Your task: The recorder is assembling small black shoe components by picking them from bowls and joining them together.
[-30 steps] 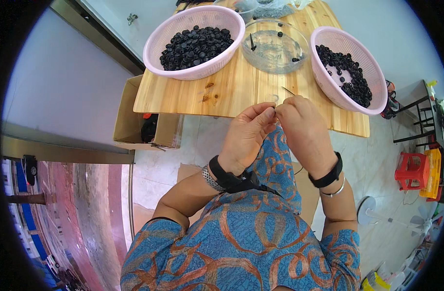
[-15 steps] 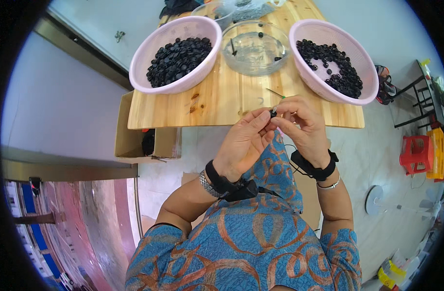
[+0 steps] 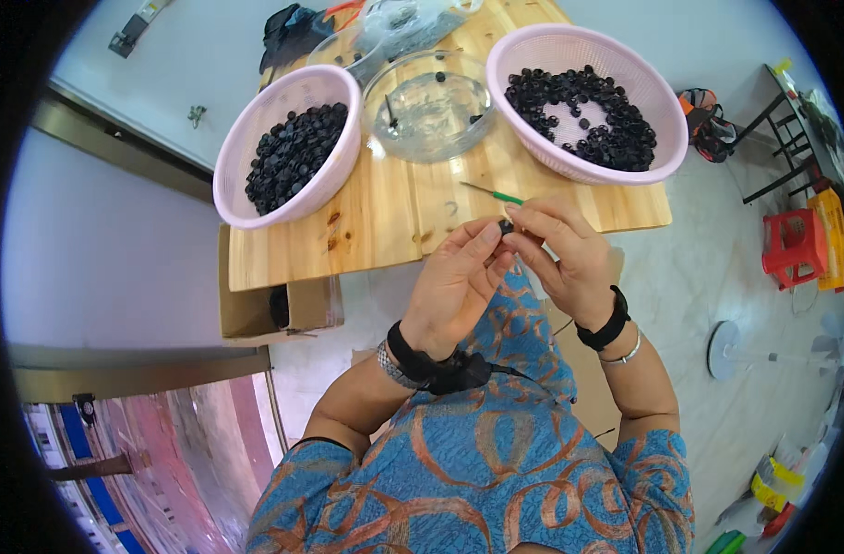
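Note:
Both of my hands meet just off the table's near edge, around one small round black piece. Thumb and fingers of my left hand pinch it from the left. From the right, the fingertips of my right hand close on the same piece, partly covering it. A thin tool with a green handle lies on the table just beyond my right fingers. Ahead to the left is a pink basket heaped with black pieces; a second pink basket with ring-like black pieces stands ahead to the right.
Between the baskets sits a clear round dish with a few black pieces. Behind it are another clear bowl and a plastic bag on the wooden table. An open cardboard box stands below left; a red stool is off right.
The view has turned, so the table and baskets appear shifted left and tilted. More of the green-handled tool shows now. My hands keep their pinch on the black piece.

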Demonstrator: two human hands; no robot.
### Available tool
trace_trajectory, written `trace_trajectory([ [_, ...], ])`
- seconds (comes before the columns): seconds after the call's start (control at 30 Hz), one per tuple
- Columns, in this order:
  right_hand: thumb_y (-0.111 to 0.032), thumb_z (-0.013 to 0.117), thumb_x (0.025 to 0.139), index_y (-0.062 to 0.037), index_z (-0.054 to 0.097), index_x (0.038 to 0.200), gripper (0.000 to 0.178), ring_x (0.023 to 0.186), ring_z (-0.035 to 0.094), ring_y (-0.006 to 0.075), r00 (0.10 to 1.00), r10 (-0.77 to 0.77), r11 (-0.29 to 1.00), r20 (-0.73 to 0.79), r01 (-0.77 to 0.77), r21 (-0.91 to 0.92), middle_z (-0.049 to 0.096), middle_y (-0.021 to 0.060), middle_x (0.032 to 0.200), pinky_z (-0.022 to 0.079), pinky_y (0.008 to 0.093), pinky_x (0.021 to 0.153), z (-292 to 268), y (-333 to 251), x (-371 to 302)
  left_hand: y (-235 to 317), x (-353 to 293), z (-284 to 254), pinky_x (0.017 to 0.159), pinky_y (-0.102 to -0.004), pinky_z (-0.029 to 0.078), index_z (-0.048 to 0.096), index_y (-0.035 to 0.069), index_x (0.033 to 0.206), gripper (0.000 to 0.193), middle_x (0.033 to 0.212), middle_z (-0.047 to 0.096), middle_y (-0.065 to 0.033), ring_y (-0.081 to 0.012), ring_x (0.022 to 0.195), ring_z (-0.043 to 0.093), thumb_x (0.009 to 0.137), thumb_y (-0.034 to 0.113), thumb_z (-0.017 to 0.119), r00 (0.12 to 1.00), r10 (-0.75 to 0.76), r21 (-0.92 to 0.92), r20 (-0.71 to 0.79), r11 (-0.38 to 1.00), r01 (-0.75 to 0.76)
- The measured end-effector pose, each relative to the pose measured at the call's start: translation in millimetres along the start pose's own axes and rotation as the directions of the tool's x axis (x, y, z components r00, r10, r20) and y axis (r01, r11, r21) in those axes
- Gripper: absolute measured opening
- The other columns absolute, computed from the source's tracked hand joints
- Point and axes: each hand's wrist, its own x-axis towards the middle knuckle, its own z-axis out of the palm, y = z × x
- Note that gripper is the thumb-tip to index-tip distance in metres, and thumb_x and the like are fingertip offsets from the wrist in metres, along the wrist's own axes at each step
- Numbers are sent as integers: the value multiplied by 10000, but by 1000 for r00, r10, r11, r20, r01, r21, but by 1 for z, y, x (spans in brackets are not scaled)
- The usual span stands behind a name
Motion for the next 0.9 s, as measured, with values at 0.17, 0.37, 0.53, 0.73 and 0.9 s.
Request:
trace_trajectory([
  [0.17,-19,663,734,-22,575,1057,336,664,564,154,971,241,954,1,-237,185,585,79,867,462,273,573,-27,-15,16,1,5,-2,743,-224,482,516,24,1052,175,978,574,-59,-123,872,558,891,93,514,998,-21,-27,60,999,23],
  [0.37,-79,590,766,-19,608,897,145,691,575,243,982,123,879,142,-42,-476,601,119,789,458,309,626,-124,46,86,7,4,1,751,-223,495,488,2,1146,258,1000,538,-91,-157,903,529,891,42,483,998,-67,-65,-16,996,66],
  [0.53,-69,563,745,21,595,872,160,700,590,200,776,417,737,474,17,-676,606,105,732,460,289,645,-148,115,131,5,7,2,759,-219,491,484,-1,1153,276,1020,534,-88,-155,913,526,878,17,489,995,-94,-17,-36,995,93],
  [0.73,-148,643,670,-82,671,798,146,774,614,267,541,647,575,538,119,-810,644,97,794,479,384,680,-103,164,146,12,4,-4,752,-217,484,499,1,1134,259,1036,535,-83,-154,910,528,876,16,490,991,-126,-23,-42,992,125],
  [0.9,-165,664,625,-88,678,763,159,758,622,262,450,711,510,540,199,-837,646,108,759,483,380,649,-78,164,151,24,0,-17,743,-213,487,500,3,1127,248,1036,540,-90,-147,884,537,880,26,489,994,-106,-55,-16,993,105],
])
